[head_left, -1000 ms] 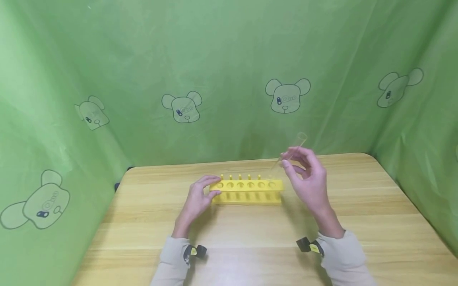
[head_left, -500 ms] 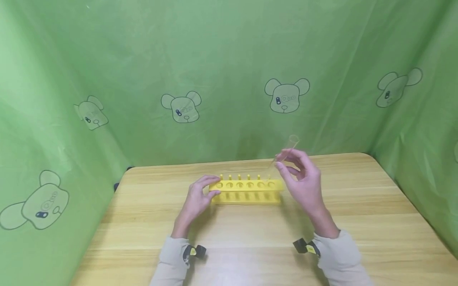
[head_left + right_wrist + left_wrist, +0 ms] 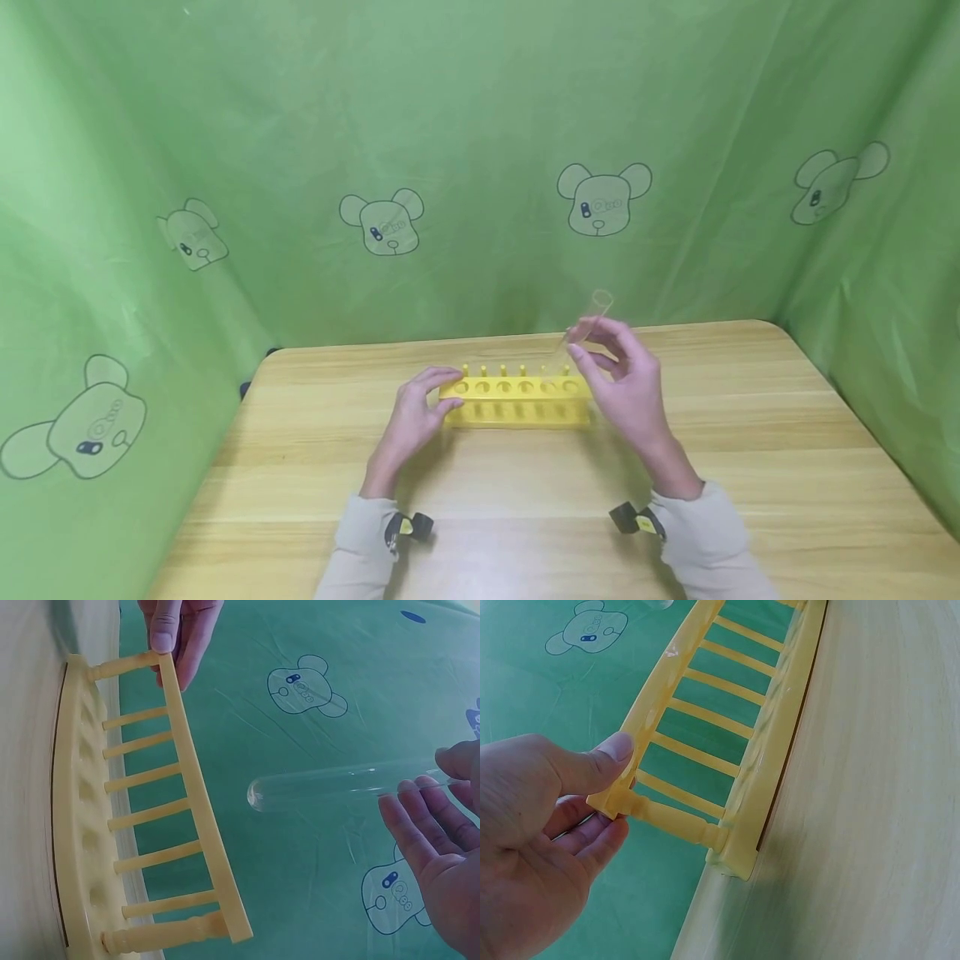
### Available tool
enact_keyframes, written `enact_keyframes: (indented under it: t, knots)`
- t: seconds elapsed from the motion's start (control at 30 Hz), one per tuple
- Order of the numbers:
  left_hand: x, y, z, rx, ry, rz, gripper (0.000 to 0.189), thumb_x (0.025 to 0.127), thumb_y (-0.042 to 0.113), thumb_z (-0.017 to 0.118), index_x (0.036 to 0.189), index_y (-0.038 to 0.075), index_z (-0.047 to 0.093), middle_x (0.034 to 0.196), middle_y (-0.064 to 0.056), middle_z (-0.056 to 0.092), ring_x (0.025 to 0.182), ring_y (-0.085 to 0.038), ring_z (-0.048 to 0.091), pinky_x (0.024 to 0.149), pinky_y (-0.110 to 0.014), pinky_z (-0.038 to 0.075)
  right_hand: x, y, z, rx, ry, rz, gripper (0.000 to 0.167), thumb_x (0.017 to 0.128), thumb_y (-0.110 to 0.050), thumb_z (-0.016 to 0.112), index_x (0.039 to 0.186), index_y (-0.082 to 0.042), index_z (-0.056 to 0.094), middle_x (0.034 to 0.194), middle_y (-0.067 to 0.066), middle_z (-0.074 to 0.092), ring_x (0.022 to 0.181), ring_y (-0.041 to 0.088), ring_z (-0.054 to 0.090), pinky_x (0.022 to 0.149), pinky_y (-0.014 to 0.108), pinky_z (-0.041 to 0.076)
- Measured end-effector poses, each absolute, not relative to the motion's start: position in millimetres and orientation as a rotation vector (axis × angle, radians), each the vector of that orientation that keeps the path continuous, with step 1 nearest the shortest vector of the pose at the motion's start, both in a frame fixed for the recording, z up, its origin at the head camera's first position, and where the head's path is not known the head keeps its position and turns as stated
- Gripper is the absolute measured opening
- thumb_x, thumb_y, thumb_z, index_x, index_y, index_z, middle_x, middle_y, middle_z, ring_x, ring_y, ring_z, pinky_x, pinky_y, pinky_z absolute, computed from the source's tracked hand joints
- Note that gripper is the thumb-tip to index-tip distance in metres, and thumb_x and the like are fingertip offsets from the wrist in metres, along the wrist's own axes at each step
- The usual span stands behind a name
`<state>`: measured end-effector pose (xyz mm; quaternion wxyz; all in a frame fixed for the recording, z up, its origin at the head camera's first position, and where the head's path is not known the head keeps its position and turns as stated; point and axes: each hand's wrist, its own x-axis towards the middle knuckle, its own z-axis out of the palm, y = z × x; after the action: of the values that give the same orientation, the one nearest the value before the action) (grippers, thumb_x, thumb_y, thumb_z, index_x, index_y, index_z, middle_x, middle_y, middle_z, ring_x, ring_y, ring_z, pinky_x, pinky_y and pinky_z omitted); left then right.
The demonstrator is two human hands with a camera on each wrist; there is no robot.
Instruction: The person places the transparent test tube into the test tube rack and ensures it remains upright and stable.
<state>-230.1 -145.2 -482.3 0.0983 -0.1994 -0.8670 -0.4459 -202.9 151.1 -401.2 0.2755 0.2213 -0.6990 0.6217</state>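
Note:
A yellow test tube rack stands on the table, with a row of round holes along its top and pegs behind them. My left hand grips the rack's left end, thumb in front and fingers behind; the left wrist view shows the thumb on the top bar. My right hand pinches a clear glass test tube near its upper part. The tube slants, mouth up and to the right, its rounded bottom apart from the rack's top bar in the right wrist view.
The wooden table ends at a back edge just beyond the rack. A green curtain printed with bear heads encloses the back and both sides. Each wrist carries a small black camera.
My right hand has moved left and slightly down with the test tube, bringing it over the right part of the rack. My left hand keeps its hold on the rack.

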Motion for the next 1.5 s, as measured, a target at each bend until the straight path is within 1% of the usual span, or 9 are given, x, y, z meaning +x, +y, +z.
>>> enact_keyframes:
  t: [0.13,0.53,0.7,1.1,1.23,1.37,1.5]
  knots:
    - [-230,-144,-482,-0.589,-2.571,-1.314,0.043,0.085,0.003,0.08,0.126,0.002,0.07,0.129,-0.009,0.069,0.124,-0.026,0.062,0.112,-0.039,0.047,-200,149,-399,0.585,-1.885,1.673,0.038,0.087,0.02,0.068,0.124,0.01,0.061,0.113,0.021,0.067,0.108,0.017,0.068,0.091,0.032,0.06]
    - [-228,-146,-480,-0.583,-2.571,-1.317,0.043,0.085,0.003,0.081,0.126,0.002,0.07,0.129,-0.01,0.069,0.124,-0.027,0.062,0.112,-0.04,0.047,-203,143,-406,0.613,-1.877,1.71,0.037,0.088,0.019,0.067,0.123,0.009,0.061,0.113,0.021,0.067,0.108,0.021,0.068,0.091,0.033,0.06]
    - [-228,-145,-479,-0.584,-2.568,-1.304,0.041,0.085,0.003,0.081,0.125,0.002,0.07,0.128,-0.01,0.069,0.123,-0.027,0.063,0.111,-0.038,0.047,-203,141,-407,0.611,-1.879,1.72,0.036,0.088,0.018,0.068,0.123,0.008,0.062,0.114,0.02,0.067,0.109,0.021,0.068,0.092,0.033,0.06]
    - [-228,-144,-478,-0.577,-2.564,-1.309,0.041,0.085,0.004,0.08,0.125,0.001,0.07,0.128,-0.011,0.069,0.122,-0.027,0.063,0.111,-0.038,0.048,-204,137,-410,0.618,-1.87,1.697,0.039,0.087,0.02,0.068,0.124,0.009,0.061,0.114,0.023,0.066,0.109,0.017,0.068,0.091,0.031,0.06]
    - [-228,-143,-478,-0.568,-2.567,-1.314,0.042,0.085,0.004,0.081,0.125,0.002,0.07,0.128,-0.01,0.069,0.123,-0.027,0.063,0.111,-0.039,0.048,-206,135,-411,0.622,-1.872,1.705,0.037,0.088,0.017,0.069,0.123,0.009,0.062,0.114,0.02,0.067,0.109,0.021,0.068,0.091,0.033,0.06]
    - [-228,-143,-478,-0.567,-2.567,-1.316,0.042,0.085,0.004,0.081,0.125,0.002,0.07,0.128,-0.01,0.069,0.123,-0.027,0.063,0.111,-0.039,0.048,-206,132,-413,0.614,-1.884,1.711,0.037,0.088,0.016,0.07,0.123,0.007,0.062,0.113,0.016,0.068,0.109,0.028,0.068,0.091,0.034,0.06]
    - [-228,-143,-479,-0.569,-2.57,-1.316,0.042,0.085,0.004,0.081,0.125,0.002,0.07,0.128,-0.011,0.069,0.123,-0.027,0.063,0.111,-0.039,0.047,-207,130,-415,0.6,-1.904,1.686,0.037,0.087,0.019,0.069,0.123,0.01,0.061,0.113,0.016,0.068,0.109,0.032,0.067,0.09,0.033,0.06]
